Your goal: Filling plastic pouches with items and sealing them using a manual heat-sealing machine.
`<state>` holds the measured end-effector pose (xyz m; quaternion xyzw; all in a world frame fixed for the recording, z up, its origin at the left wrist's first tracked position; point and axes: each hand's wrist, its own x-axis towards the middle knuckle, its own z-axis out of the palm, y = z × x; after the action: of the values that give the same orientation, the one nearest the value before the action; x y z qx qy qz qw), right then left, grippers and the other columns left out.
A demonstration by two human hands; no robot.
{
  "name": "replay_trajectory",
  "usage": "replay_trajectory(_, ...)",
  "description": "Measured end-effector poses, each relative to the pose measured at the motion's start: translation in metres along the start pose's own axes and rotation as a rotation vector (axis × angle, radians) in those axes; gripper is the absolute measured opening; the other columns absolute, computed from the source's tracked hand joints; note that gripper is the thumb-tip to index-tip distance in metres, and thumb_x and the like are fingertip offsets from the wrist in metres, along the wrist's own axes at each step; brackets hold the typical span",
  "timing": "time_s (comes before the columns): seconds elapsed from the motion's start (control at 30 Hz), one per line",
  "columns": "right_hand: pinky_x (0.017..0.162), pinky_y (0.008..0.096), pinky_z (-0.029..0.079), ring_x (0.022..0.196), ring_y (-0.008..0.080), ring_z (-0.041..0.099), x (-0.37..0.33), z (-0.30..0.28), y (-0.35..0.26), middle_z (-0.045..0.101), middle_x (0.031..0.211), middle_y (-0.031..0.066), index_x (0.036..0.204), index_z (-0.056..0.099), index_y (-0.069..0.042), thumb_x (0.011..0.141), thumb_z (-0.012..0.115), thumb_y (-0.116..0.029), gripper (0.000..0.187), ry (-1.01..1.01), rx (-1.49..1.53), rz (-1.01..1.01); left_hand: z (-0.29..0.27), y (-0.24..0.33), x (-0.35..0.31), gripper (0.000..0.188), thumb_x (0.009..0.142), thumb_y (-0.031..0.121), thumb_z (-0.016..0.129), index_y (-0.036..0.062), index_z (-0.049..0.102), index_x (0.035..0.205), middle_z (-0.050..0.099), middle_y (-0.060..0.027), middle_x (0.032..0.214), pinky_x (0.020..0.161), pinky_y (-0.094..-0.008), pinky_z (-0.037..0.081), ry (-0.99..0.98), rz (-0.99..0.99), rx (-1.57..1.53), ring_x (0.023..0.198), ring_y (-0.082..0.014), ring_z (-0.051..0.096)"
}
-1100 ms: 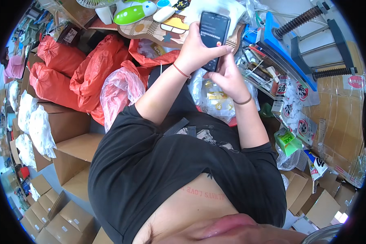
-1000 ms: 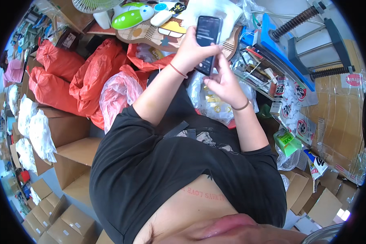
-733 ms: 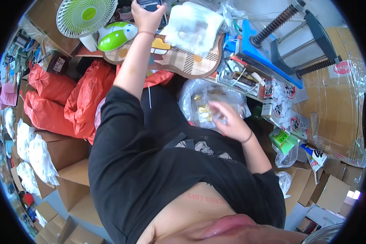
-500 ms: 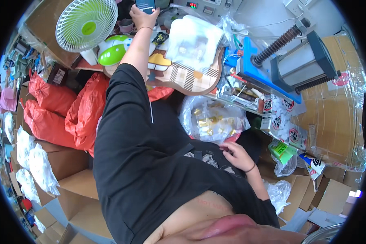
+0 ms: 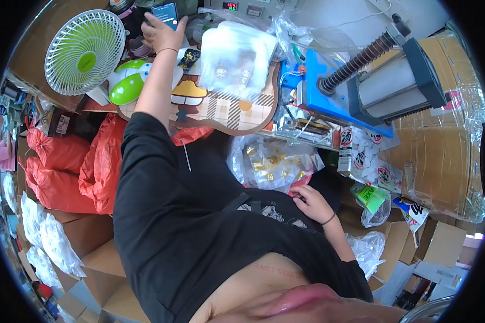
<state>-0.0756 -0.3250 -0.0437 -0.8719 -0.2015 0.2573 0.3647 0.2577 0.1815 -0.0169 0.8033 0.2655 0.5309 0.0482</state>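
The phone (image 5: 168, 13) stood at 12 o'clock from my left grip (image 5: 166, 39), just past the palm, its lit screen facing me. That grip was spread wide, with my fingers at the phone's lower left and my thumb out at its right; I could not tell whether they touched it. The fan (image 5: 85, 62) was at 9 o'clock from that grip, the green-and-white figure (image 5: 128, 86) at 8, and the stacked white plastic bags (image 5: 237, 59) at 4, over the patterned mat (image 5: 223, 116). Farther off, my right grip (image 5: 313, 205) was loosely curled around nothing, beside my black shirt (image 5: 188, 215). The clear bag with gold print (image 5: 275, 164) lay at 11 o'clock from it, the blue press (image 5: 334, 102) at 1. Red sacks (image 5: 62, 185) sat at 9 o'clock in my view.
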Motion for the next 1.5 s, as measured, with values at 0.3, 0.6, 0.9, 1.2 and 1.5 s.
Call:
replay_trajectory(0.3, 0.085, 0.0383, 0.052, 0.097, 0.034, 0.063, 0.013, 0.014, 0.012, 0.064, 0.104, 0.0172, 0.115, 0.063, -0.004, 0.09, 0.059, -0.015, 0.027, -0.034, -0.189, -0.107, -0.086, 0.118, -0.02, 0.043, 0.082, 0.034, 0.069, 0.0221, 0.059, 0.122, 0.051, -0.0074, 0.136, 0.095, -0.0446, 0.04, -0.09, 0.775, -0.358, 0.125, -0.0286, 0.047)
replay_trajectory(0.6, 0.087, 0.0387, 0.051, 0.098, 0.0338, 0.062, -0.006, 0.027, 0.029, 0.064, 0.103, 0.0169, 0.113, 0.064, -0.003, 0.093, 0.056, -0.014, 0.024, 0.037, -0.074, -0.058, -0.031, 0.21, 0.023, 0.052, 0.073, 0.027, 0.067, 0.0186, 0.056, 0.123, 0.036, -0.0049, 0.153, 0.099, -0.0489, 0.038, -0.365, 0.775, -0.129, 0.128, -0.0278, 0.043)
replay_trajectory(0.9, 0.087, 0.0381, 0.05, 0.098, 0.0335, 0.062, -0.017, 0.011, 0.032, 0.064, 0.103, 0.0167, 0.11, 0.064, -0.003, 0.091, 0.057, -0.01, 0.022, 0.083, -0.062, -0.035, -0.038, 0.248, 0.021, 0.05, 0.079, 0.026, 0.068, 0.0113, 0.055, 0.125, 0.037, -0.009, 0.154, 0.097, -0.0446, 0.043, -0.648, 0.568, -0.104, 0.124, -0.0293, 0.05)
replay_trajectory(1.2, 0.083, 0.0379, 0.051, 0.092, 0.0321, 0.063, -0.052, -0.088, 0.037, 0.065, 0.098, 0.0153, 0.107, 0.066, -0.003, 0.086, 0.064, -0.011, 0.022, 0.319, -0.265, -0.105, -0.097, 0.119, -0.088, 0.073, 0.091, 0.047, 0.059, 0.0074, 0.036, 0.147, 0.037, -0.0224, 0.15, 0.107, -0.0501, 0.037, -0.612, 0.665, -0.508, 0.136, -0.0411, 0.038)
replay_trajectory(1.5, 0.079, 0.0358, 0.05, 0.086, 0.0281, 0.063, -0.036, -0.154, 0.069, 0.064, 0.097, 0.0126, 0.108, 0.064, -0.002, 0.087, 0.064, -0.007, 0.021, 0.672, -0.361, -0.054, -0.217, 0.025, -0.197, 0.057, 0.088, 0.035, 0.064, 0.0204, 0.048, 0.141, 0.047, -0.0162, 0.141, 0.103, -0.0494, 0.04, -0.873, 0.916, -0.163, 0.129, -0.0351, 0.047)
